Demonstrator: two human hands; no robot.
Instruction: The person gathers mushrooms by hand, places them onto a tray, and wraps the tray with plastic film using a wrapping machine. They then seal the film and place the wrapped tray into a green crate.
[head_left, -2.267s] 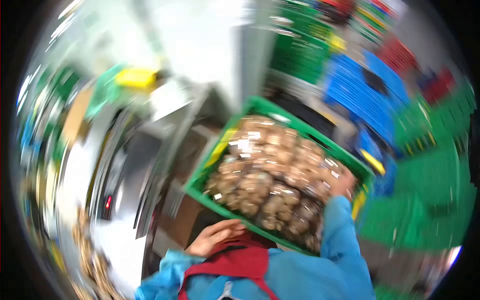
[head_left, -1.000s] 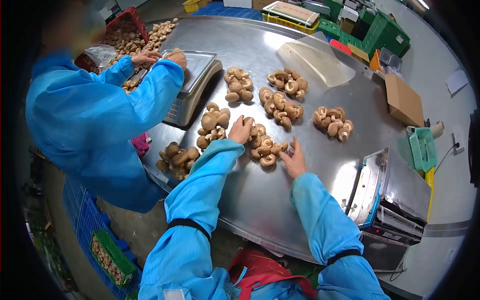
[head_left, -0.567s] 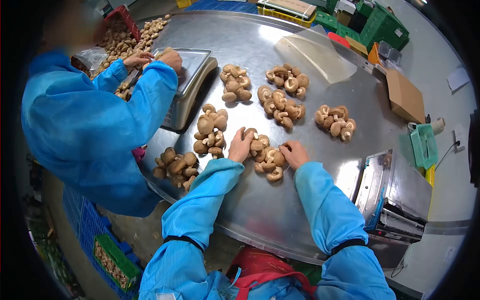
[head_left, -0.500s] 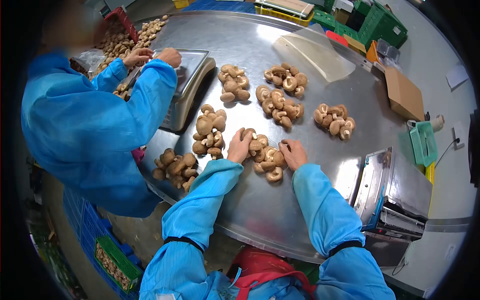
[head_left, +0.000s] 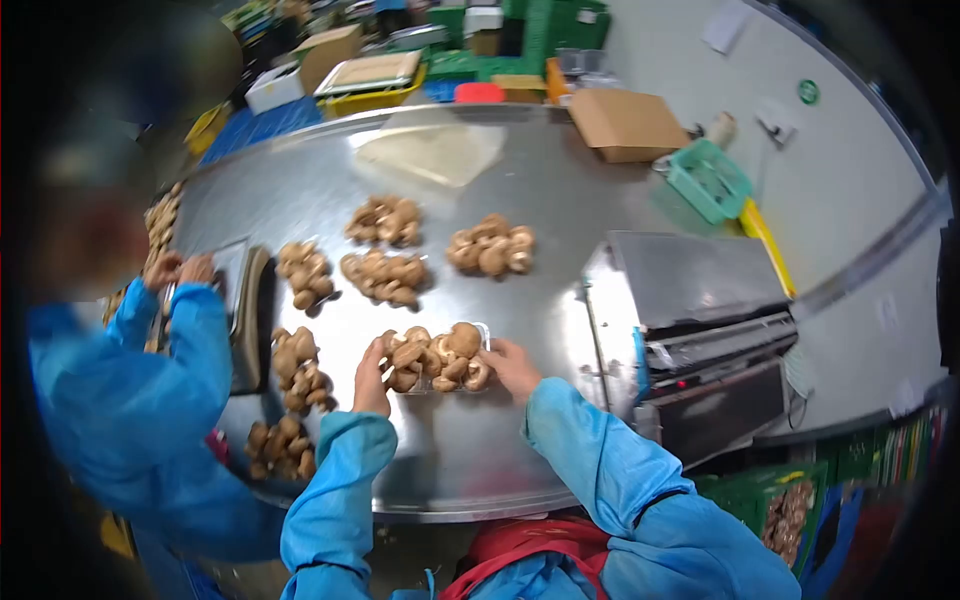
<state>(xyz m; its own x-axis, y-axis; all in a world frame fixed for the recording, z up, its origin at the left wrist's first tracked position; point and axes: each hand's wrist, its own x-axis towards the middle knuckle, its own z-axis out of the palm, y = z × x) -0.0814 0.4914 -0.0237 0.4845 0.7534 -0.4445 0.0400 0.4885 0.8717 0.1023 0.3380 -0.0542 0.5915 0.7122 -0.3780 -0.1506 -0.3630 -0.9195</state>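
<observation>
Shiny metal worktop (head_left: 560, 195) in a pretty cluttered workroom, green crates (head_left: 565, 35) piled up past the far edge and a pale wall (head_left: 680, 80) over on the right. Far left, a co-worker's blue sleeve (head_left: 200, 330) reaches in next to the scale (head_left: 254, 320). Just right of the scale there's a rough column of mushroom clumps (head_left: 298, 368), then some looser piles (head_left: 385, 277) further back toward the middle. Now the bit that matters: the left hand (head_left: 370, 382) has fingers and thumb around the left end of a clear tray (head_left: 486, 332) heaped with brown mushrooms (head_left: 438, 358), and the right hand (head_left: 514, 370) grips the right end. The tray lies straight between them, long axis running side to side from one hand to the other, so it's to the right of the left hand and to the left of the right one. Can't call either hand nearer tbh, both are touching an end. Also can't tell if the base sits flat on the metal. Past the right hand, and not touching it, is a boxy metal machine (head_left: 700, 280), with a teal basket (head_left: 717, 206) behind it
</observation>
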